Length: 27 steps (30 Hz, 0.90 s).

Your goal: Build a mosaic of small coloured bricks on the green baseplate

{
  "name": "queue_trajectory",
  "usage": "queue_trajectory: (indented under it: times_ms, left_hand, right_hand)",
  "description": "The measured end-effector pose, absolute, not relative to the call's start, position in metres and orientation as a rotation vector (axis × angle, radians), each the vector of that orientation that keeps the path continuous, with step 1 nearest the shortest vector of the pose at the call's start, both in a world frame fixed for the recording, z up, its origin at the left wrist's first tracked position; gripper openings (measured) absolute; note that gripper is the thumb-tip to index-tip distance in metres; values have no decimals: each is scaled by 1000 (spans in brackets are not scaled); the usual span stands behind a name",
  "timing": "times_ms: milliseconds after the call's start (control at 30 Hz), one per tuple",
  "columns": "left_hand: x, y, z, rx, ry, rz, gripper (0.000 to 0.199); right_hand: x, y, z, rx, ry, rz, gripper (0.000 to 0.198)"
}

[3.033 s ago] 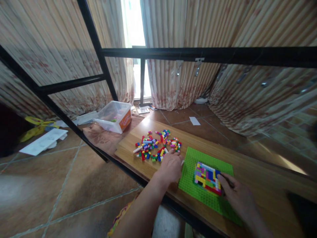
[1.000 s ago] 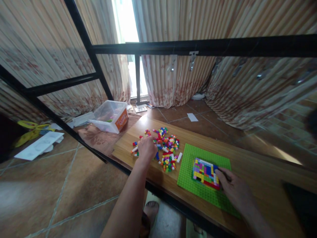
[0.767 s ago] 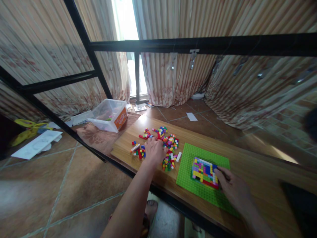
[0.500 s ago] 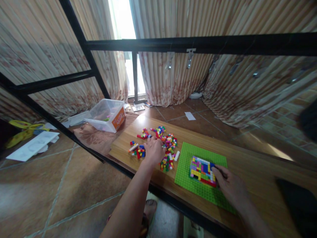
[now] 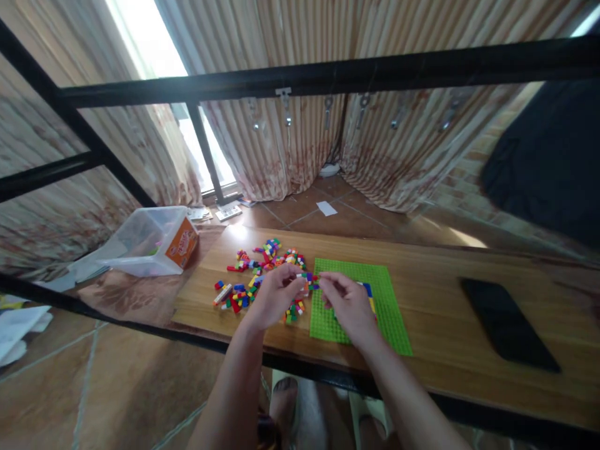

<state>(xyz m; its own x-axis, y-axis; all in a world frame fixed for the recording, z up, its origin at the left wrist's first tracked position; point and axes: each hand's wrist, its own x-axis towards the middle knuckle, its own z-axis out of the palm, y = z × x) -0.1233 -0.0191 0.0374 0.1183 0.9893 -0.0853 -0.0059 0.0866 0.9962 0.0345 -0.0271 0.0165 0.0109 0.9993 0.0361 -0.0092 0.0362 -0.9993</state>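
Right hand [image 5: 349, 306] and left hand [image 5: 276, 297] have come together: half a second ago the right gripped the edge of a brick mosaic [image 5: 368, 289] while the left was down among loose bricks [image 5: 267, 250]. Now the mosaic is let go, and from where I stand the work seems to have passed from picking through pieces to handling a few with both hands.

Take the green studded baseplate [image 5: 394, 331] as the clock's centre, with 12 away from the person. Fingertips meet near its 9 o'clock edge. The left hand is pinched narrow, apparently holding a small brick cluster [image 5: 310, 277] of purple, green and red. The right hand's fingers are bunched narrow at the cluster's 3 o'clock end; I cannot tell whether they hold a piece.

The mosaic sits on the baseplate, mostly hidden beneath the right hand, with a blue and yellow corner showing. Loose bricks spread across the wooden tabletop [image 5: 435, 300] between 9 and 10 o'clock. Farther that way is a clear plastic tub [image 5: 140, 234] with an orange label. At 3 o'clock lies a flat black slab [image 5: 509, 325].
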Motion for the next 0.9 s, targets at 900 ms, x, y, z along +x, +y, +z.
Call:
queue_trajectory:
  times_ms: [900]
  left_hand:
    - [-123,-20,37,971,1095,1060,22]
  right_hand:
    - [14,-19,16,-871,-497,1754,19]
